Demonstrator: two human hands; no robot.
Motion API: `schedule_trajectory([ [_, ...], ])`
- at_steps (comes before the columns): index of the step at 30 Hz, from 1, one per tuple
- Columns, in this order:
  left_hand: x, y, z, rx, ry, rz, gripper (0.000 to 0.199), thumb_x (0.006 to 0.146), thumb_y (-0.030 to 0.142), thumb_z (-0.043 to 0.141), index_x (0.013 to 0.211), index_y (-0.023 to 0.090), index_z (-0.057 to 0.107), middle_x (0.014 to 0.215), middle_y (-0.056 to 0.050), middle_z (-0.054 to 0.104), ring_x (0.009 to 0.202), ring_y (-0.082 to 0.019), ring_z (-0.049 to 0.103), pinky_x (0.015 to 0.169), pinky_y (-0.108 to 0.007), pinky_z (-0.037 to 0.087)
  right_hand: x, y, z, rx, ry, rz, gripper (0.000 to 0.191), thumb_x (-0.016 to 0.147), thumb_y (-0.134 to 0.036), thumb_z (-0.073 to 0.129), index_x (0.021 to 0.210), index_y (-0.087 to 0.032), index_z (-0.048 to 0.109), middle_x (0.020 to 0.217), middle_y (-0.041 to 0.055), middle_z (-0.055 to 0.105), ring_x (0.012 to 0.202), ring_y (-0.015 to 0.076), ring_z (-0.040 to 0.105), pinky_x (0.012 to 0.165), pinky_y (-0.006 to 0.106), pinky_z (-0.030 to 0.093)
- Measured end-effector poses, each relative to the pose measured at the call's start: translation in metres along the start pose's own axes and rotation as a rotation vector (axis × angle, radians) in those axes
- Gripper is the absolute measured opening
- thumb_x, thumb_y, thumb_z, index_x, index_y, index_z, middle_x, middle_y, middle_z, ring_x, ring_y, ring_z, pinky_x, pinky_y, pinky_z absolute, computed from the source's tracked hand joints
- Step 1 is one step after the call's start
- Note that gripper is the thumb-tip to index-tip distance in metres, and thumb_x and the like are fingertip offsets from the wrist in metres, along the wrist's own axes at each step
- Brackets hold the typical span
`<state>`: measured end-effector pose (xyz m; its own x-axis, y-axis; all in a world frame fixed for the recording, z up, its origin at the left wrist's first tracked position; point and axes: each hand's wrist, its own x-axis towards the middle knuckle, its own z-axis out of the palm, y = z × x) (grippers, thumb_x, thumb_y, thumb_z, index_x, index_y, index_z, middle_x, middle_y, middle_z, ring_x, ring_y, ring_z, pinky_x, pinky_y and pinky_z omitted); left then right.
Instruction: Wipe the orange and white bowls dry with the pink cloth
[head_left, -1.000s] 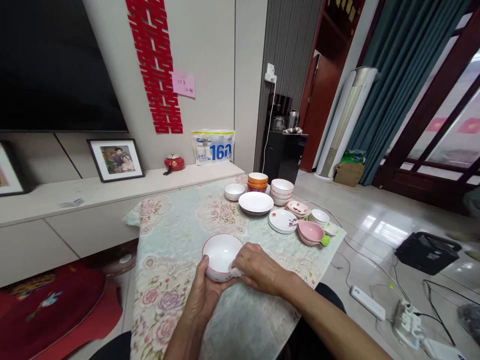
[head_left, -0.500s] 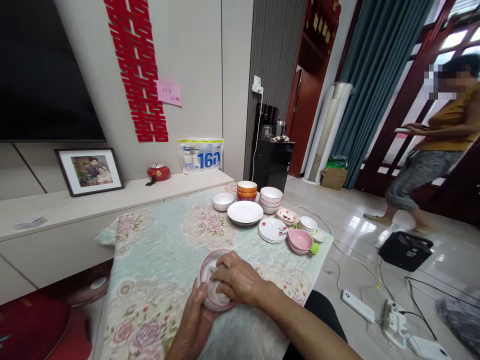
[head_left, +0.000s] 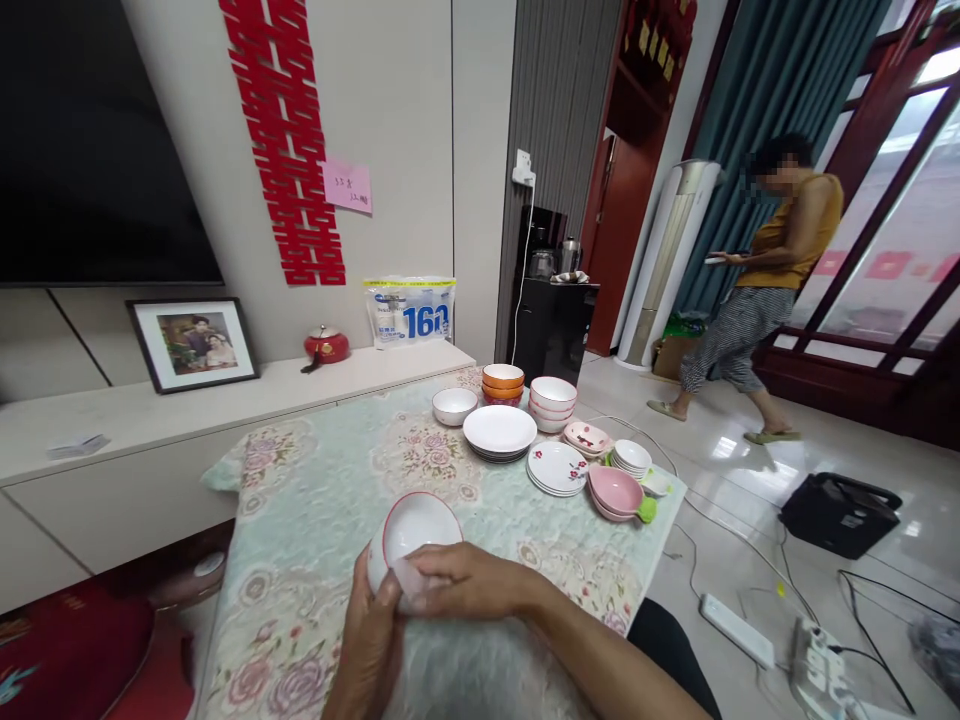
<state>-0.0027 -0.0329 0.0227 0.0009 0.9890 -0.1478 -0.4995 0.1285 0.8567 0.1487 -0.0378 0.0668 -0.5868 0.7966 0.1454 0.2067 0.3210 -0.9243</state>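
Tilted above the flowered tablecloth point(head_left: 322, 520) is a white bowl point(head_left: 424, 525) with a red rim. My left hand point(head_left: 369, 625) is closed round its left and lower side. With my right hand point(head_left: 472, 582) I pinch a thin white tissue point(head_left: 411, 580) against the near rim of the bowl. The right fingertips are partly hidden by the tissue. Beyond my hands stand a small white bowl point(head_left: 454, 405), a stack of white plates point(head_left: 499, 428) and a stack of flowered plates point(head_left: 556, 467).
Stacked orange bowls point(head_left: 502, 378), red-rimmed bowls point(head_left: 553, 395) and pink dishes point(head_left: 616, 490) stand toward the table's far right. A white cabinet point(head_left: 300, 390) runs along the wall. A person point(head_left: 780, 250) walks at the right, near a black box point(head_left: 840, 512), a power strip point(head_left: 736, 630) and cables.
My right hand has moved from inside the bowl to its near rim, with the tissue. The bowl has turned and shifted slightly left. The person has walked leftward.
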Motion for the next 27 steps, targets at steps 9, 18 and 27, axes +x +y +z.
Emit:
schedule_trajectory([
  [9,0.045,0.014,0.009,-0.15,-0.01,-0.089,0.051,0.066,0.048,0.082,0.103,0.018,0.062,0.087,-0.002,0.07,0.072,-0.018,0.066,0.056,-0.026,0.055,0.039,0.0,-0.011,-0.973,0.025,0.047,0.009,0.085,-0.024,0.065,0.092,-0.018,0.063,0.099,0.0057,0.068,0.086,0.0201,0.059,0.072,0.028,0.041],
  [18,0.061,-0.003,0.007,-0.243,0.051,0.111,0.054,0.066,0.039,0.084,0.114,0.025,0.061,0.094,0.001,0.07,0.078,-0.015,0.067,0.064,-0.02,0.054,0.063,0.025,-0.001,-0.754,0.156,-0.129,0.017,0.084,-0.019,0.062,0.1,-0.018,0.058,0.1,0.0041,0.064,0.091,0.0173,0.058,0.077,0.024,0.043],
  [27,0.06,-0.002,0.008,-0.271,0.017,-0.093,0.059,0.061,0.046,0.086,0.109,0.022,0.062,0.088,-0.001,0.071,0.077,-0.021,0.069,0.072,-0.037,0.06,0.043,0.035,-0.023,-1.093,-0.023,-0.1,0.015,0.085,-0.014,0.057,0.099,-0.019,0.061,0.101,0.0072,0.066,0.089,0.0201,0.056,0.079,0.03,0.04],
])
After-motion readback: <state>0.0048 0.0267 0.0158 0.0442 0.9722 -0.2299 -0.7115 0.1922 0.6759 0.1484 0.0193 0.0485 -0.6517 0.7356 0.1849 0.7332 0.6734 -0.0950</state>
